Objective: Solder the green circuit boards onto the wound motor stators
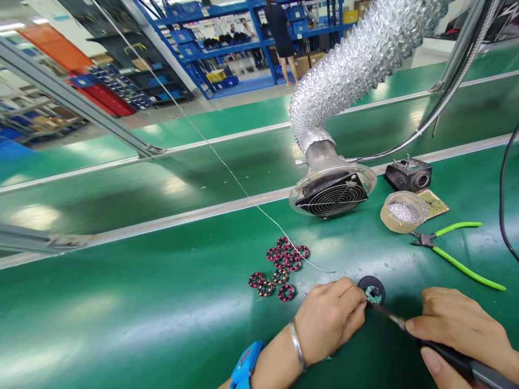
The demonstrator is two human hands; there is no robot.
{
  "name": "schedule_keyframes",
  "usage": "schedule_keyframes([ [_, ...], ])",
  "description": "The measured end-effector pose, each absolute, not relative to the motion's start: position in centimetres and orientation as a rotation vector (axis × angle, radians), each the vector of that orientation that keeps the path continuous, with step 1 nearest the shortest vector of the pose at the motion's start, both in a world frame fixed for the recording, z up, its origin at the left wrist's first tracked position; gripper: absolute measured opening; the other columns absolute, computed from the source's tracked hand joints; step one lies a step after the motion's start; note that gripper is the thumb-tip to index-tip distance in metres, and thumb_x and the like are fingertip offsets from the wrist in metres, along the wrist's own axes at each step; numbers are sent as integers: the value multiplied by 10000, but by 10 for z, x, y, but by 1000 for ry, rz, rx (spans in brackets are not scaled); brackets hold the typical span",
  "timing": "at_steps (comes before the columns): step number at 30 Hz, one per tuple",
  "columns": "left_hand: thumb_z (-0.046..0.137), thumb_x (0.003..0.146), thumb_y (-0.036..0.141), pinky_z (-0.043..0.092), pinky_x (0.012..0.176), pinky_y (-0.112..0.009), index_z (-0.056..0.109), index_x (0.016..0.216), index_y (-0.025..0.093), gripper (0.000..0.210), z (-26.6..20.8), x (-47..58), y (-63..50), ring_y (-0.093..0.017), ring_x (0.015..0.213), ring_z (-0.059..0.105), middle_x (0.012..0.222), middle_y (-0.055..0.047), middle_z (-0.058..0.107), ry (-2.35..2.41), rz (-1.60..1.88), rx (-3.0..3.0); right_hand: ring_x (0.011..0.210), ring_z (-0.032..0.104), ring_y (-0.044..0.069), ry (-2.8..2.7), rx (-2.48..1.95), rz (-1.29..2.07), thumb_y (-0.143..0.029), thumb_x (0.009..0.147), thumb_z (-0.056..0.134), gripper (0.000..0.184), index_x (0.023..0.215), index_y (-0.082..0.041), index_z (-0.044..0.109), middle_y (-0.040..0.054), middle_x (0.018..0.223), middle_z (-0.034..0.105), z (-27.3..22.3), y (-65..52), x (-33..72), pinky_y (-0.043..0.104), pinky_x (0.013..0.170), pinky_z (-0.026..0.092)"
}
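My right hand (462,329) is wrapped around the dark handle of a soldering iron (391,316). The iron's tip reaches a small green circuit board (373,294) set in a round black part (370,282). At that part's left edge, the fingers of my left hand (334,313) are pinched together. My left fingertips are partly hidden, so a thin wire between them cannot be ruled out. Left of this hand lie several small ring coils (286,293) with red-and-black windings. A thin strand of solder wire (279,224) hangs from above and ends just above my left hand.
Green-handled cutters (466,265) lie open at the right. Behind them stand a round tub of metal bits (403,212), a sponge tray (433,203) and a black iron holder (408,173). A fume extractor (332,194) hangs over the green bench (133,302). A person (279,32) stands by blue shelves.
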State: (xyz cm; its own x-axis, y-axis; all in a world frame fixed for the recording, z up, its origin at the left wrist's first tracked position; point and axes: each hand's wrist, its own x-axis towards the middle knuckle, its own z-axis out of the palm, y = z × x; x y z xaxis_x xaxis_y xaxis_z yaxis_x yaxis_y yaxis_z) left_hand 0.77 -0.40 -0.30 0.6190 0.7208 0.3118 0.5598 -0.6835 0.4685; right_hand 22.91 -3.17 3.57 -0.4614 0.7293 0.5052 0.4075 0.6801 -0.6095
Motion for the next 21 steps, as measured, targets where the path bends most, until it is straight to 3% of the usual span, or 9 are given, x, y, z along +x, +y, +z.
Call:
schedule_keyframes([
  [21, 436, 940, 191, 461, 531, -211, 577, 850, 191, 168, -3, 8, -4, -125, 580, 591, 710, 1, 626, 1034, 700, 2538, 673, 655, 266, -2111, -919, 472, -106, 811, 475, 327, 1099, -249, 531, 60, 711, 639, 38, -31, 242, 385, 530, 492],
])
